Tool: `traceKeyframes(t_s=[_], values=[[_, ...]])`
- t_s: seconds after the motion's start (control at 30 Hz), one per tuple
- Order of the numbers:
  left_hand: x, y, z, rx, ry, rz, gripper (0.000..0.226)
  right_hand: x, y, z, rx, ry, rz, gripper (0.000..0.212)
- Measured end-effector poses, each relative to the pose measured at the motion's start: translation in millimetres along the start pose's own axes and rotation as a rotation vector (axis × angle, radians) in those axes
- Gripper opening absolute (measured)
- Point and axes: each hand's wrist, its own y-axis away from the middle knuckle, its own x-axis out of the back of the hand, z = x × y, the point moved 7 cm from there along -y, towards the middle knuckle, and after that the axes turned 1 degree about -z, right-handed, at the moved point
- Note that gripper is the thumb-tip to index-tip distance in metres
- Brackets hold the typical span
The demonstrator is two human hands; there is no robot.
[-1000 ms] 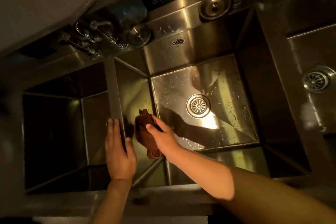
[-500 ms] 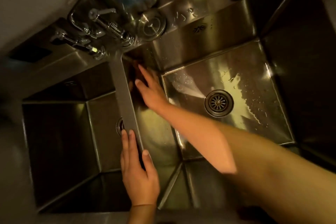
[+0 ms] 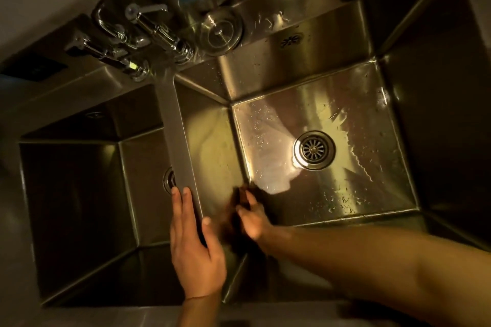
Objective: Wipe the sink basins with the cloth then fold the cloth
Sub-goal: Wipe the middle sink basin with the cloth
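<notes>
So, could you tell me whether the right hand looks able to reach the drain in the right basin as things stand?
Probably yes. The right hand, pressing the cloth at the basin's near-left corner, has only bare wet steel floor between it and the drain; nothing stands in the way.

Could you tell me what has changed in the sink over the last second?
The right hand swept the cloth up the right basin's left wall toward the taps, then back down to its near corner. The left hand stayed gripping the divider.
</notes>
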Motion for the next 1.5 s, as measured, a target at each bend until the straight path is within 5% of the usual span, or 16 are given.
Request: traceKeyframes(t_s=[0.17, 0.47, 0.7, 0.9, 1.1, 1.3, 1.5], values=[[1, -2, 0, 0.002, -0.007, -0.004, 0.061, -15, 34, -17, 0.034, -0.094, -0.055, 0.059], [1, -2, 1, 0.011, -0.005, -0.007, 0.063, -5, -4, -198, 0.433, -0.254, -0.023, 0.05], [3, -1, 3, -0.015, 0.018, -0.004, 0.062, 6, -24, -88, 0.067, -0.245, 0.114, 0.045], [3, -1, 5, 0.019, -0.002, -0.016, 0.063, -7, 20, -20, -0.173, -0.237, 0.046, 0.048], [3, 0, 4, 0.014, 0.003, -0.011, 0.064, -22, 25, -127, 0.018, -0.4, -0.02, 0.048], [2, -1, 3, 0.017, -0.007, -0.005, 0.064, -14, 11, -214, 0.413, -0.163, 0.044, 0.05], [4, -1, 5, 0.008, -0.006, -0.002, 0.064, -7, 13, -100, 0.104, -0.164, 0.109, 0.046]])
